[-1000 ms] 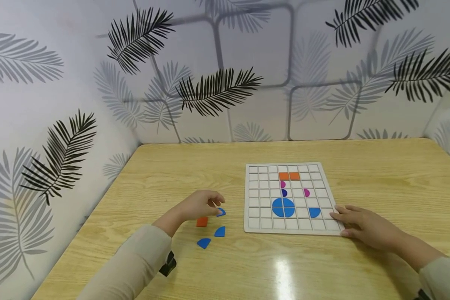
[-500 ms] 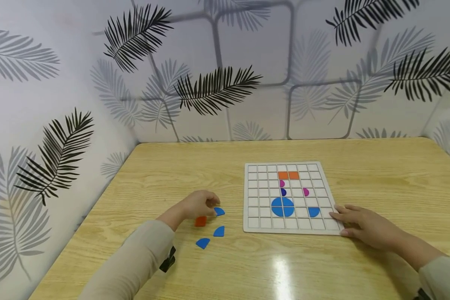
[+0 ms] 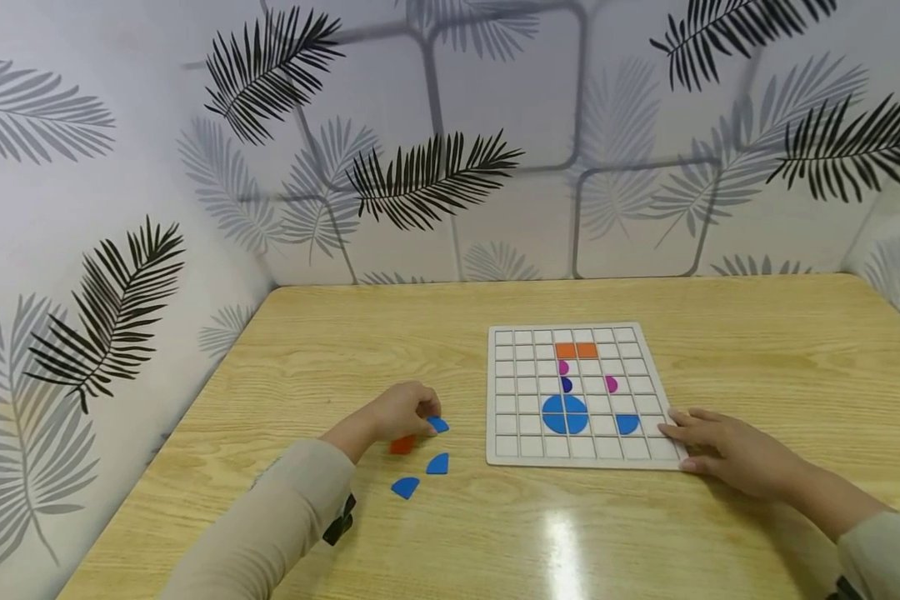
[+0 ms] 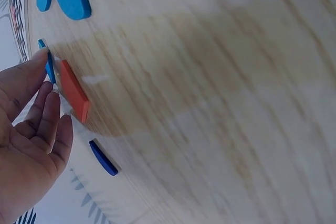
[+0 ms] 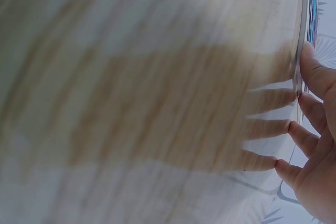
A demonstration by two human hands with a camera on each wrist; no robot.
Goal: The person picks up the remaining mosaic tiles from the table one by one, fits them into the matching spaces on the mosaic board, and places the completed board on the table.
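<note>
My left hand pinches a blue quarter-circle tile between thumb and fingertips, low over the table. Just beside that hand lies an orange square tile. Two more blue quarter-circle tiles, one nearer the board and one nearer me, rest on the wood. A dark blue tile shows past the little finger in the left wrist view; the hand hides it in the head view. My right hand touches the front right corner of a white grid board, fingers loosely extended.
On the board sit two orange squares, a blue disc of quarter tiles, a separate blue quarter and small magenta and dark blue half-discs. A leaf-patterned wall borders the wooden table at back and left.
My left hand has shifted slightly left and its fingers have closed on the blue tile, which tilts in the grip. The right hand and board hold still.
</note>
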